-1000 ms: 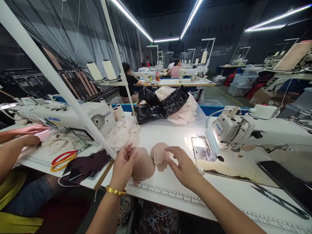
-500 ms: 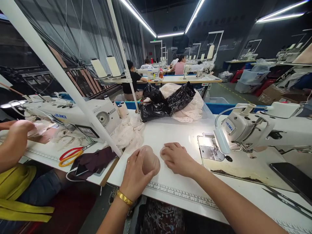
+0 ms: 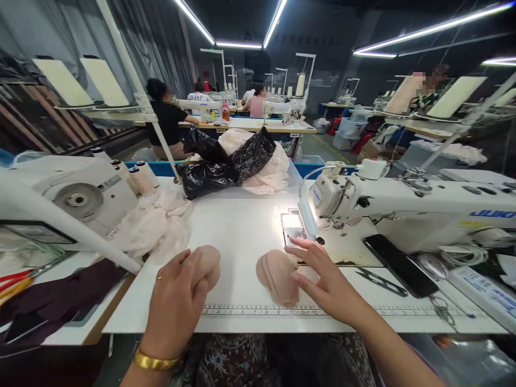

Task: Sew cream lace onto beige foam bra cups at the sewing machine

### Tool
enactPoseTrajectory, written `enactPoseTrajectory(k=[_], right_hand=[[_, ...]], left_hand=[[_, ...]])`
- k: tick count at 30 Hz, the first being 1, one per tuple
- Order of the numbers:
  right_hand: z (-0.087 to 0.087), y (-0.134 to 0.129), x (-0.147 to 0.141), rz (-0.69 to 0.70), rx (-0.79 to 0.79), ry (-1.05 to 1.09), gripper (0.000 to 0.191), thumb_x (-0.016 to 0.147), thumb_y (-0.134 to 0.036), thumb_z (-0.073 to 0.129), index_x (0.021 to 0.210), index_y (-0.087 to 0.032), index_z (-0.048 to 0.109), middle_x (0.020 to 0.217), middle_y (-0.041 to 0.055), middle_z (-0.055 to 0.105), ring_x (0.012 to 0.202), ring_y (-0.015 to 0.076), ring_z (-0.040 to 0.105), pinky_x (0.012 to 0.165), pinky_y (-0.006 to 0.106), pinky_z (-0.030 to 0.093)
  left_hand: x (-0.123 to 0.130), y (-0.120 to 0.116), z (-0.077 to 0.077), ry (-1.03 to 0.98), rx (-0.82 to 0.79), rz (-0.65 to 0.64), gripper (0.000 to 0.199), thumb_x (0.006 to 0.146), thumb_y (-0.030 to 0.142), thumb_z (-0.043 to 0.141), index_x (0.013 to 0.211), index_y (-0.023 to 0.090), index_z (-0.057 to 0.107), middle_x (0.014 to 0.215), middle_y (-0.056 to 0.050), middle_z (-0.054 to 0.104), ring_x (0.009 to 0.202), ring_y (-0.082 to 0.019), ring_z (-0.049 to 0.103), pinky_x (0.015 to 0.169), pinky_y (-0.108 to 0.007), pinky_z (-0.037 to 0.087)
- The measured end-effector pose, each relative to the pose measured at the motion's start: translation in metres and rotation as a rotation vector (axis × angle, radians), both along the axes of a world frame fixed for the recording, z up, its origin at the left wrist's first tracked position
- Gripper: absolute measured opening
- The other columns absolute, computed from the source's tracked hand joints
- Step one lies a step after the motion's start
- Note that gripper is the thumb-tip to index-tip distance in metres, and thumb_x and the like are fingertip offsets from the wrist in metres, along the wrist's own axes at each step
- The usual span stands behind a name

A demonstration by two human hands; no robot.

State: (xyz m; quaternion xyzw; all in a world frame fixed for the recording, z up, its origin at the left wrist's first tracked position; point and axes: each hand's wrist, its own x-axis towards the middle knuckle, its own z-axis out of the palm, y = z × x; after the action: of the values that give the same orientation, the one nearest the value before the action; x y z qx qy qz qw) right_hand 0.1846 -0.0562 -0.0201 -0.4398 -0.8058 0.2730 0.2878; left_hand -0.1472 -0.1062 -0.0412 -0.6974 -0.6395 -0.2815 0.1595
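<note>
My left hand is wrapped around some beige, rounded bra cups at the left of the white table, hiding part of them. A second small stack of beige bra cups lies on the tabletop near the printed ruler strip. My right hand is beside that stack with its fingers spread. Its thumb is at the stack's right edge; whether it touches, I cannot tell. Behind those fingertips is the lit needle plate of a white sewing machine.
A phone and thread snips lie at right. Pale lace fabric is heaped at left near thread cones. Black plastic bags rest on fabric at the back. A slanted white pole crosses the left side.
The view has swung to the right. My right hand has come off its beige cups, which now lie on the table, and its fingers have spread. My left hand still holds its cups.
</note>
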Motion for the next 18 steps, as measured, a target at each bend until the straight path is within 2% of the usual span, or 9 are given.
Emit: enactPoseTrajectory(k=[1,3,5,8,11,13,15,18], right_hand=[[-0.001,-0.003,0.006,-0.079,-0.020,0.070,0.039,0.103,-0.045,0.051,0.141,-0.038,0.056,0.155,0.0059,0.046,0.146,0.0306,0.037,0.097,0.044,0.058],[-0.003,-0.007,0.012,-0.211,-0.068,0.196,0.034,0.102,-0.047,0.052,0.133,-0.036,0.061,0.143,0.0068,0.055,0.135,0.0284,0.050,0.086,0.037,0.061],[-0.006,-0.010,0.011,-0.280,-0.103,0.266,0.031,0.101,-0.049,0.054,0.125,-0.033,0.065,0.132,0.0069,0.061,0.121,0.0261,0.059,0.090,0.038,0.059],[-0.010,-0.015,-0.002,-0.229,-0.153,0.297,0.032,0.101,-0.050,0.053,0.122,-0.030,0.066,0.125,0.0070,0.065,0.113,0.0245,0.062,0.099,0.041,0.055],[-0.016,-0.016,-0.014,-0.160,-0.252,0.378,0.044,0.101,-0.054,0.051,0.136,-0.030,0.056,0.128,0.0085,0.065,0.110,0.0240,0.065,0.095,0.039,0.058],[-0.024,-0.013,-0.016,-0.176,-0.317,0.408,0.054,0.099,-0.058,0.052,0.145,-0.030,0.048,0.129,0.0095,0.065,0.107,0.0243,0.068,0.090,0.038,0.060],[-0.037,-0.005,-0.012,-0.218,-0.361,0.376,0.060,0.095,-0.060,0.058,0.145,-0.030,0.047,0.131,0.0102,0.065,0.109,0.0259,0.069,0.090,0.039,0.061],[-0.063,0.012,-0.004,-0.198,-0.341,0.334,0.062,0.091,-0.061,0.063,0.142,-0.028,0.053,0.138,0.0126,0.061,0.120,0.0289,0.065,0.097,0.042,0.060]], left_hand=[[0.002,0.001,0.004,-0.027,0.037,-0.014,0.046,0.093,0.023,0.048,0.137,0.013,0.057,0.130,-0.020,0.060,0.119,-0.041,0.058,0.099,-0.061,0.050],[0.011,0.002,0.013,-0.104,0.102,-0.056,0.046,0.095,0.024,0.051,0.141,0.017,0.055,0.132,-0.019,0.060,0.123,-0.040,0.057,0.103,-0.060,0.049],[0.030,0.005,0.019,-0.169,0.132,-0.124,0.050,0.096,0.022,0.054,0.145,0.021,0.051,0.134,-0.016,0.059,0.126,-0.037,0.056,0.105,-0.057,0.049],[0.072,0.010,0.017,-0.229,0.091,-0.233,0.055,0.094,0.015,0.052,0.148,0.024,0.046,0.136,-0.014,0.058,0.127,-0.033,0.056,0.104,-0.053,0.052],[0.118,0.009,0.006,-0.270,-0.045,-0.339,0.061,0.091,0.008,0.050,0.150,0.020,0.040,0.142,-0.015,0.054,0.132,-0.031,0.053,0.107,-0.050,0.052],[0.139,0.005,-0.001,-0.267,-0.159,-0.449,0.065,0.087,0.014,0.059,0.149,0.016,0.039,0.148,-0.018,0.049,0.139,-0.033,0.046,0.113,-0.053,0.047],[0.145,0.002,-0.004,-0.268,-0.229,-0.461,0.072,0.084,0.028,0.071,0.147,0.015,0.040,0.152,-0.021,0.045,0.141,-0.037,0.044,0.112,-0.057,0.047],[0.123,-0.002,-0.003,-0.311,-0.206,-0.355,0.068,0.087,0.033,0.070,0.147,0.021,0.041,0.150,-0.017,0.049,0.138,-0.034,0.048,0.110,-0.057,0.048]])
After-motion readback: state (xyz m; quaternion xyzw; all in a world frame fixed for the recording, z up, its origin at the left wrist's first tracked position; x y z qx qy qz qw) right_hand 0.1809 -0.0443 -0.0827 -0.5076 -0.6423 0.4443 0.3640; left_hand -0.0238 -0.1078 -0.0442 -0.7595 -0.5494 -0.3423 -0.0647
